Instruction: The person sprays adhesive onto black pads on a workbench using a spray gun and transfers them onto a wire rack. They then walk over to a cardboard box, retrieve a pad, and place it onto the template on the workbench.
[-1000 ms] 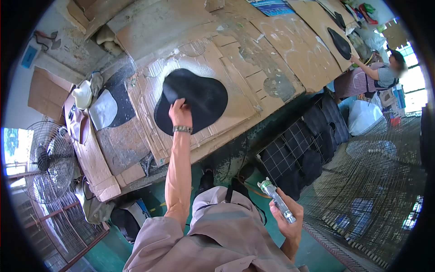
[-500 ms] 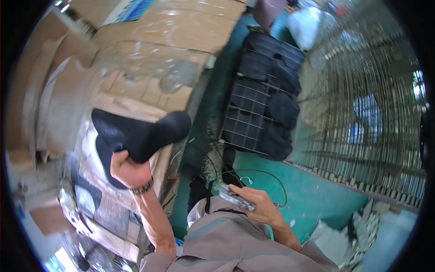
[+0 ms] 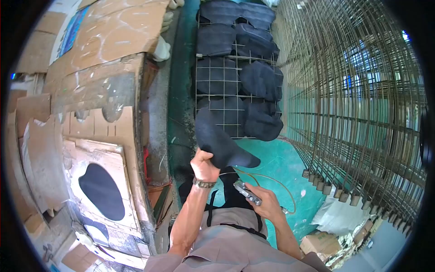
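The left fingers [image 3: 205, 155] are gripping a curled black piece [image 3: 219, 141] by its edge, before the wire rack's [image 3: 239, 57] near end, right fingers [image 3: 258, 189] are clasping a metal tool [image 3: 247, 192], and this apparent carrying step is seemingly calling for spreading the piece flat.

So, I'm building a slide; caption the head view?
The left hand holds a black sheet, the right hand a silver tool, above a green floor.
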Action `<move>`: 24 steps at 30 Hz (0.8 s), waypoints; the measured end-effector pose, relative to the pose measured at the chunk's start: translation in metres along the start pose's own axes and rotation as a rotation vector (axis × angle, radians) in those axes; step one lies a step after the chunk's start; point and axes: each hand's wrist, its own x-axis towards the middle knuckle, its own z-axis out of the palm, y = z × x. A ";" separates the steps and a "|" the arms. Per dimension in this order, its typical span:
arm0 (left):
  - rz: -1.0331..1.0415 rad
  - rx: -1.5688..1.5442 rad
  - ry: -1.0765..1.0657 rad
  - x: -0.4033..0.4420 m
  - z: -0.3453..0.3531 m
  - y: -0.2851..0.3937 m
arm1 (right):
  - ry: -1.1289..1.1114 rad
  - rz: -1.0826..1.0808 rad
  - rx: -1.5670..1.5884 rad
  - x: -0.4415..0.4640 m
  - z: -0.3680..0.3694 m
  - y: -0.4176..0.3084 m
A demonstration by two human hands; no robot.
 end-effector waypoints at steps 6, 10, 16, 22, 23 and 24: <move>-0.159 -0.011 -0.055 0.075 -0.048 -0.061 | 0.070 0.244 -0.004 0.004 0.008 0.051; -0.210 0.031 -0.047 0.143 -0.114 -0.078 | 0.060 0.355 0.021 0.016 0.038 0.088; 0.038 0.325 0.008 0.298 -0.258 -0.066 | 0.052 0.309 0.038 0.037 0.090 0.119; -0.008 1.379 0.263 0.272 -0.365 -0.029 | -0.014 0.187 0.024 0.040 0.089 0.048; 0.025 1.310 0.153 0.234 -0.352 -0.020 | -0.013 0.131 0.045 0.038 0.085 0.027; 0.058 1.228 0.101 0.190 -0.328 -0.010 | -0.053 0.111 0.043 0.035 0.078 0.005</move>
